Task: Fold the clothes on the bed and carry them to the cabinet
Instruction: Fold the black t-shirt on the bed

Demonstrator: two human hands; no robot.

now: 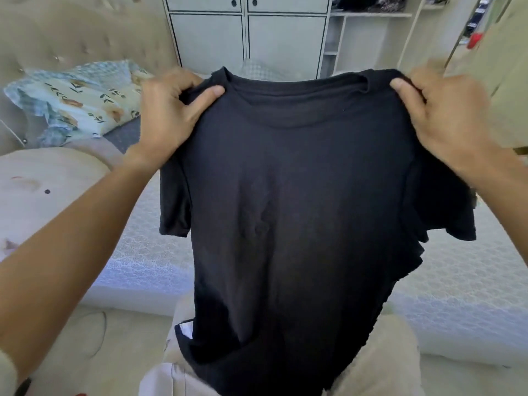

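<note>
The left hand (168,110) is pinching the left shoulder of the shirt (291,195), thumb in front and fingers curled behind. The shirt is hanging open and unfolded in the air above the bed (143,252), its hem reaching down to the person's lap. The right hand (445,118) is gripping the other shoulder the same way. By the look of it, folding is only starting: no crease is made, and the cabinet (245,35) beyond the bed is standing shut, the carry still ahead.

No readable txt, brand or nr anywhere; white tag (185,330) at black T-shirt (291,212) hem is blank/illegible.
</note>
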